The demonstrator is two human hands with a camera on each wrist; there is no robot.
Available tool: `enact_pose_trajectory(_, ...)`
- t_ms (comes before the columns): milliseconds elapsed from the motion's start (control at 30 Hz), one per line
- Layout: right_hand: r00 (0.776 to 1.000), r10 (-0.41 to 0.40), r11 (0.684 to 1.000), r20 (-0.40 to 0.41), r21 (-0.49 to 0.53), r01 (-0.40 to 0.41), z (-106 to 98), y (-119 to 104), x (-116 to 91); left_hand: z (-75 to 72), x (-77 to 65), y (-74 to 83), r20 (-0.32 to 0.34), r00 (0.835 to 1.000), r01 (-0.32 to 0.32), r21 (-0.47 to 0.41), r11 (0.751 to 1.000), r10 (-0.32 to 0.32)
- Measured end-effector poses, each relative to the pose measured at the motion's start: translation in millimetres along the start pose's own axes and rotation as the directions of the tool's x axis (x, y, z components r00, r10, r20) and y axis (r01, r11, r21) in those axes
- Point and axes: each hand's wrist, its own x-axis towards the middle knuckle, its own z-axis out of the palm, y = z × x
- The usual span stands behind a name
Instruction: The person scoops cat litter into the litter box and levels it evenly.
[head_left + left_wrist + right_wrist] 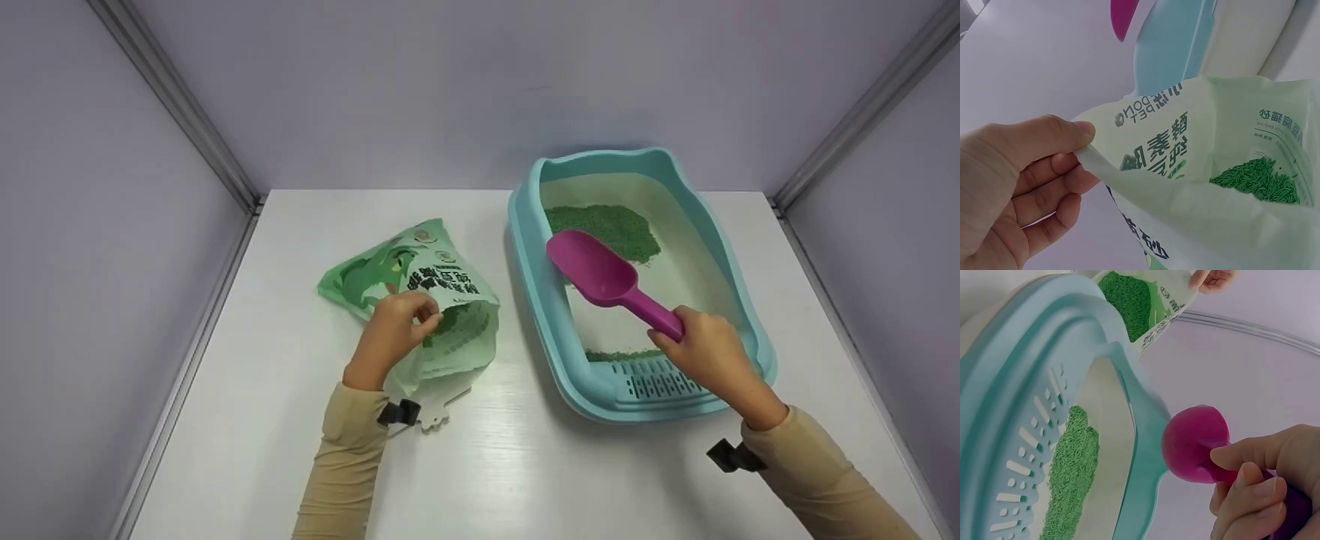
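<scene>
My left hand (pixel 396 330) pinches the rim of a pale green cat litter bag (pixel 450 262) between thumb and index finger. The bag lies with its mouth towards me, held apart; green litter pellets (pixel 1258 179) show inside in the left wrist view. My right hand (pixel 709 349) grips the handle of a magenta scoop (pixel 592 266). The scoop's bowl hangs over the left side of a light blue litter box (pixel 536 300), and no pellets show in it in the head view. A patch of green litter (pixel 619 231) covers the box's far floor.
A slotted step (pixel 664 384) forms the box's near end, with a thin line of pellets (pixel 615 355) beside it. Part of a flat white piece (pixel 435 416) shows under the bag on the white table (pixel 495 457). Pale walls enclose the back and sides.
</scene>
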Motion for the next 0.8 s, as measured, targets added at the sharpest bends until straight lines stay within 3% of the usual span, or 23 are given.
enact_pose_trajectory(333,1.000,-0.018,0.999,0.011,0.029,0.017,1,-13,-5,0.8,0.5,0.4,-0.012,1.000,-0.024,0.038,0.999,0.024)
enact_pose_trajectory(800,0.997,-0.050,0.998,0.066,0.042,0.047,6,-30,-9,0.1,0.1,1.0,-0.001,1.000,-0.006,0.021,1.000,0.006)
